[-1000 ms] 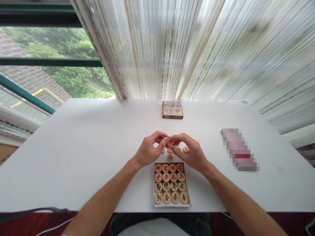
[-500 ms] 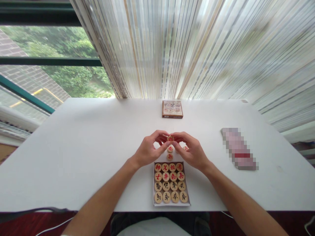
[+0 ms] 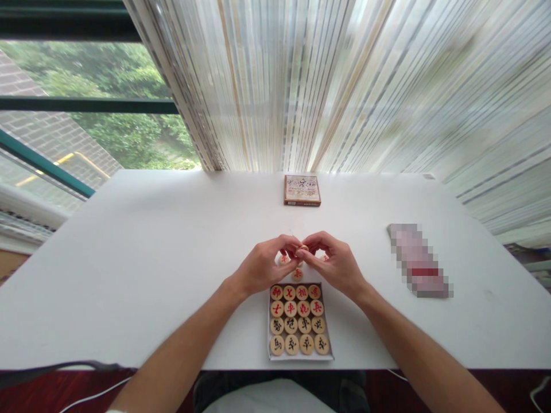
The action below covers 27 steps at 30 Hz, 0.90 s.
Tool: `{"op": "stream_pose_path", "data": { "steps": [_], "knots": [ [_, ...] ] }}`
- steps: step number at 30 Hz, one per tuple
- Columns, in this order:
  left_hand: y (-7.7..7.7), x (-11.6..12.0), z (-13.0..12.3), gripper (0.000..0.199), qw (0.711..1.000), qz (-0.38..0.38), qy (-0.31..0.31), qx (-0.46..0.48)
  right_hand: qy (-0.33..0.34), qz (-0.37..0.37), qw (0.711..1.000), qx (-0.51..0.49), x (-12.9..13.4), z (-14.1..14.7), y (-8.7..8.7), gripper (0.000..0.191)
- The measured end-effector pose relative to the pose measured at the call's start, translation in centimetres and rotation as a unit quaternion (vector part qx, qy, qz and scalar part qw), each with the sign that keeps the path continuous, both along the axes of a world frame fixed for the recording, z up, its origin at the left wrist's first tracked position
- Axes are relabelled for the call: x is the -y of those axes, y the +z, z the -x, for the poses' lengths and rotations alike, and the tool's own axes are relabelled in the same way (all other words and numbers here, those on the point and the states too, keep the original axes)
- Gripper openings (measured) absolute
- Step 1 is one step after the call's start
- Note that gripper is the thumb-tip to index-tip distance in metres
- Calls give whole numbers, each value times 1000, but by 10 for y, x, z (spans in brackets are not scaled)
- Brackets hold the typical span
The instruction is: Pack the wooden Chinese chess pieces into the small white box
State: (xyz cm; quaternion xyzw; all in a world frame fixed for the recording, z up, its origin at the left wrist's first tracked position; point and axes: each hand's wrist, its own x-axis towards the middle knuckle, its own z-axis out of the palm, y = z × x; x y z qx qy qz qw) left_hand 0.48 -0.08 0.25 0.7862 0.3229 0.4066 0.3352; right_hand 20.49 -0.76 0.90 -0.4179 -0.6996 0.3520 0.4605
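Note:
Between the fingertips of my left hand (image 3: 264,261) and my right hand (image 3: 333,261) is a round wooden Chinese chess piece (image 3: 304,248), tilted so its face hardly shows. Both hands pinch it, fingers closed. Beneath them on the table lie loose red-marked pieces: a soldier piece (image 3: 297,274) in front, a chariot piece (image 3: 284,259) behind my left fingers, and one piece (image 3: 326,258) partly hidden by my right hand. Closer to me, an open box tray (image 3: 267,324) holds rows of pieces, red characters in the far rows and black in the near rows.
A flat printed Chinese chess box (image 3: 302,190) lies at the back of the white table (image 3: 150,258). Off to the right is a blurred pinkish flat object (image 3: 417,258). A dark cable (image 3: 86,364) runs along the near left edge. Strip curtains (image 3: 279,86) hang behind the table.
The piece in my fingers has turned from facing me to tilted and moved slightly right and lower. My left fingers shifted right, so the chariot piece now shows behind them.

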Motion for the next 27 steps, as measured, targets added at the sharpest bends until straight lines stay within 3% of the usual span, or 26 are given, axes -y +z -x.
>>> {"op": "stream_pose_path", "data": {
  "steps": [15,27],
  "knots": [
    [3,-2,0,25,1000,9,5,5,-11,-9,1000,16,0,-4,-4,14],
    [3,-4,2,28,999,27,29,15,36,-17,999,13,1,-4,-1,24]
  ]
}}
